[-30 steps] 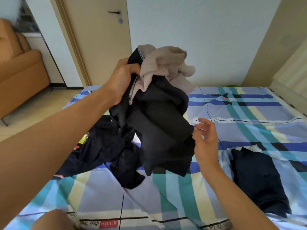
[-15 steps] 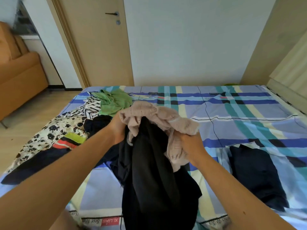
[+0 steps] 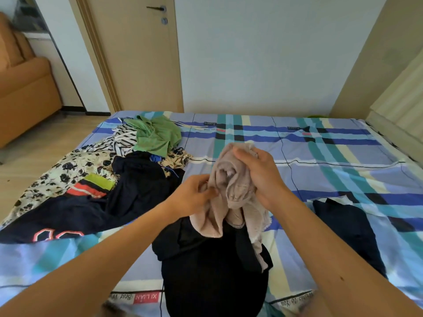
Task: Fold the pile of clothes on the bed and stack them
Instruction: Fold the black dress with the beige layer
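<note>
**Beige knit and a black piece hanging together, could get messy**

Both hands are on the beige knit top (image 3: 231, 202). The right hand (image 3: 258, 177) has its fingers wrapped round the bunched upper part, and the left hand (image 3: 194, 195) pinches a fold at its side. It's held up over the near side of the bed (image 3: 320, 156), with a black garment (image 3: 212, 266) hanging right under it, apparently caught up in it.

My worry is that a hard tug while they're tangled could stretch or snag that loose knit. Neither hand seems to hold the black one, so if it comes free it may slide off the near edge, or flop into the unfolded pile (image 3: 103, 179) just to the left.

The checked blue and teal sheet is soft and a bit rumpled, so not a great flat base. One folded dark piece (image 3: 348, 232) sits on the right. Behind the bed are a shut door (image 3: 137, 53) and a pale wall, with an orange sofa (image 3: 23, 88) far left.
</note>
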Demonstrator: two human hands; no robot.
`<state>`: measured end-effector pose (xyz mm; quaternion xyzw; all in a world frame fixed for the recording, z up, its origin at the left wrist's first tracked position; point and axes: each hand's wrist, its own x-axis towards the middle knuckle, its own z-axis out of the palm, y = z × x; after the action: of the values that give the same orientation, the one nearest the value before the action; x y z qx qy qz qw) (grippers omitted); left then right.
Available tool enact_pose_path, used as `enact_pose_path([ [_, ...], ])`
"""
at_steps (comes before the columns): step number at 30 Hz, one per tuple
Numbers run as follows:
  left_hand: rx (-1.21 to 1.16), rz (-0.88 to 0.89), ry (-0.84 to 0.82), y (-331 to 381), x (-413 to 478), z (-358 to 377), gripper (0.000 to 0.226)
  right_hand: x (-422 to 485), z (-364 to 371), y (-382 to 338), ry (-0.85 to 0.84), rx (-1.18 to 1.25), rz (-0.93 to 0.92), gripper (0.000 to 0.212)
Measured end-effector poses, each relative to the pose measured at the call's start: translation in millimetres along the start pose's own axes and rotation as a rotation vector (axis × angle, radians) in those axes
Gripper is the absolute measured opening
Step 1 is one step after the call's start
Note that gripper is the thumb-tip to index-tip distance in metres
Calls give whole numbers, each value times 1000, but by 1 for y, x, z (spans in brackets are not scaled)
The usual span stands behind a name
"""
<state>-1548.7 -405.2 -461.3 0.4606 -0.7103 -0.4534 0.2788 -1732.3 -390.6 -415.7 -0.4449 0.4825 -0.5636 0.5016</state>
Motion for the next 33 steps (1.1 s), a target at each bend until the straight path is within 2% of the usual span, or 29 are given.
enact_pose_path([
  [1, -133, -62, 25, 4, 1, -3, 17, 0, -3, -1, -16, 45, -11, 27],
  [3, -386, -213, 87, 10, 0, -13, 37, 3, -14, -2, 25, 132, -13, 37],
  [5, -555, -301, 128, 12, -3, -26, 43, 6, -26, 3, 107, 179, -6, 50],
  [7, -759, -350, 108, 14, -4, -37, 40, 5, -34, 15, 113, 82, -4, 58],
  [9, -872, -336, 93, 17, -8, -46, 38, -2, -37, 31, 35, -66, 51, 66],
  [12, -953, -256, 65, 22, -15, -55, 31, -19, -36, 60, -217, -191, 228, 90],
  [14, -974, -146, 26, 24, -20, -58, 35, -30, -30, 77, -379, -305, 300, 110],
  [16, -940, -85, -76, 26, -27, -58, 41, -36, -19, 88, -445, -421, 335, 123],
  [18, -883, -100, -147, 26, -34, -58, 53, -36, -8, 92, -431, -445, 350, 121],
  [21, -851, -152, -177, 25, -38, -61, 57, -33, 4, 93, -386, -442, 374, 123],
  [26, -905, -216, -64, 24, -34, -62, 30, -33, 11, 103, -344, -427, 475, 126],
  [30, -722, -204, 37, 20, -35, -61, 32, -37, 10, 102, -455, -429, 476, 84],
  [32, -493, -64, 138, 14, -35, -67, 36, -37, 4, 101, -483, -473, 443, 64],
  [33, -395, 13, 201, 10, -35, -72, 39, -34, -1, 99, -445, -477, 405, 49],
])
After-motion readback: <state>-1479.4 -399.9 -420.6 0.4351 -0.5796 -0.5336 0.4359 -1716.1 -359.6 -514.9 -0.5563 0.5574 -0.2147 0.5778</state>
